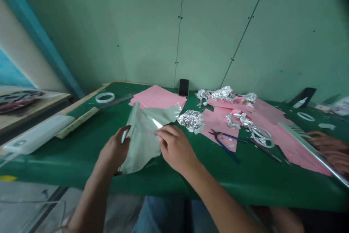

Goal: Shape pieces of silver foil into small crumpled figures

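A sheet of aluminium foil [141, 135] lies partly lifted over the front of the green table [81, 142]. My left hand [113, 149] grips its left edge, thumb over the foil. My right hand [174, 145] pinches the sheet near its middle right, fingers closed on it. A crumpled foil ball [191, 120] sits just beyond my right hand.
Pink paper sheets [158, 96] and foil scraps [222, 94] cover the far and right side. Blue-handled scissors [225, 142], tape rings [105, 97], a black phone [183, 87] against the wall, a white box [35, 136] at left. Another person's hands [331, 151] rest at the right edge by a foil roll [313, 151].
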Demonstrator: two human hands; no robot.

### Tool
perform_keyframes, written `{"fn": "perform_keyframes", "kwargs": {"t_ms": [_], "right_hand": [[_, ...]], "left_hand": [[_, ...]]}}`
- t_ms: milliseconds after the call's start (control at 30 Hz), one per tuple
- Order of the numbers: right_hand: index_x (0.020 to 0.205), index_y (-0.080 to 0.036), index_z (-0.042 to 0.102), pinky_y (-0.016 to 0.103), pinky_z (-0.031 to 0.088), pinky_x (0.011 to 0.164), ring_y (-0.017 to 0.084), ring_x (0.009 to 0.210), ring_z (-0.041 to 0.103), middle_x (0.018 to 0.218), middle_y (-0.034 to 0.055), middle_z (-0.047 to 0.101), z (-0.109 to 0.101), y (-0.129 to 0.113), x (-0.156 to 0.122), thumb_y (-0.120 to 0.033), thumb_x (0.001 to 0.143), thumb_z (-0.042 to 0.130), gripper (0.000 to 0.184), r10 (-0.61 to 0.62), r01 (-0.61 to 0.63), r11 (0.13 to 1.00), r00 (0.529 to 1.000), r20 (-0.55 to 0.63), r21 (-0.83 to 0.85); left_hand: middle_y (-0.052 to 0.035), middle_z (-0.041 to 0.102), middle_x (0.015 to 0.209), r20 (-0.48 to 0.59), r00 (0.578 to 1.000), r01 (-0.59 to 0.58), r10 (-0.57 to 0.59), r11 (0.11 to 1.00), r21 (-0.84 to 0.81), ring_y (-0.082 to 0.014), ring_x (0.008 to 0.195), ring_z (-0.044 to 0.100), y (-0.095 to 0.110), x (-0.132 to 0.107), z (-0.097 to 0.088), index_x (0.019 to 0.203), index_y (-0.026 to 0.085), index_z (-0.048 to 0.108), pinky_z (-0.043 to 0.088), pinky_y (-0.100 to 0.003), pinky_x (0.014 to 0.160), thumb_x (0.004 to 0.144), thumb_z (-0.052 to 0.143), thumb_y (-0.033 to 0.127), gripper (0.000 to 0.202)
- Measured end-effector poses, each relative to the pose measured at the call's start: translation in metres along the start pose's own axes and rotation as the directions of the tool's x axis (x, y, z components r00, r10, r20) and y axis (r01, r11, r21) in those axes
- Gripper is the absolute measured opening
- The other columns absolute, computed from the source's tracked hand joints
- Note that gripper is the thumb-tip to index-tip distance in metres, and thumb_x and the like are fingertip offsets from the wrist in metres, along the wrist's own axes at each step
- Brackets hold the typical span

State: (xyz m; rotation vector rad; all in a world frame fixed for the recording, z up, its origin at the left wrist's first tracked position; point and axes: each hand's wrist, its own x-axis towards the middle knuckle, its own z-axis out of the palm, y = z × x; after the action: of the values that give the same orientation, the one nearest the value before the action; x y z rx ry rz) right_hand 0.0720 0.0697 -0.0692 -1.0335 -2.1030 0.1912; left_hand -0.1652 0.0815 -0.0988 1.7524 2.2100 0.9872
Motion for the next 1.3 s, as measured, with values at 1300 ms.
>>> {"fn": "perform_keyframes", "kwargs": {"t_ms": [1300], "right_hand": [[0.148, -0.007, 0.025, 0.052, 0.013, 0.113, 0.037, 0.142, 0.019, 0.154, 0.0188, 0.025, 0.111, -0.030, -0.001, -0.043, 0.087, 0.044, 0.073, 0.252, -0.149, 0.944, 0.901, 0.352, -0.293]], "left_hand": [[-0.0190, 0.054, 0.106, 0.144, 0.982, -0.190, 0.125, 0.694, 0.694, -0.0296, 0.094, 0.055, 0.032, -0.046, 0.014, 0.147, 0.018, 0.029, 0.045, -0.032, 0.068, 0.095, 0.022, 0.017, 0.053]]}}
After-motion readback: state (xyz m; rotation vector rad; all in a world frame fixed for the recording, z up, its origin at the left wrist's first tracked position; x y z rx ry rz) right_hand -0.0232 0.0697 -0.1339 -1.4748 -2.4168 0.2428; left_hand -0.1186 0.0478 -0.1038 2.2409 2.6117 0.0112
